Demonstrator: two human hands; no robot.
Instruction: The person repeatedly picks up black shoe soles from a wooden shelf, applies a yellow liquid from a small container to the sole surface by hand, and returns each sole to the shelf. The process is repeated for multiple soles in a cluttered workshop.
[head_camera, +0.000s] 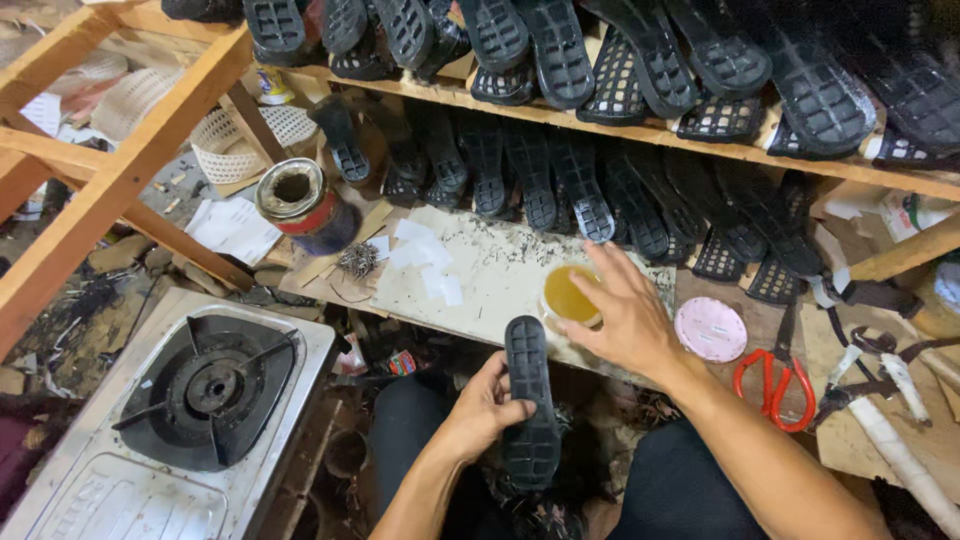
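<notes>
My left hand (485, 410) grips a black rubber shoe sole (529, 400) by its middle, tread side up, over my lap. My right hand (625, 320) reaches forward with fingers spread, its fingertips at the rim of a small round tub of yellow glue (566, 293) on the white work board (490, 270). Whether the fingers touch the glue itself I cannot tell.
Wooden shelves (620, 130) ahead hold several black soles. A pink round lid (711, 329) and red-handled scissors (775, 385) lie right of the tub. A tin can (300, 200) stands left of the board. A gas stove (205, 385) sits at lower left.
</notes>
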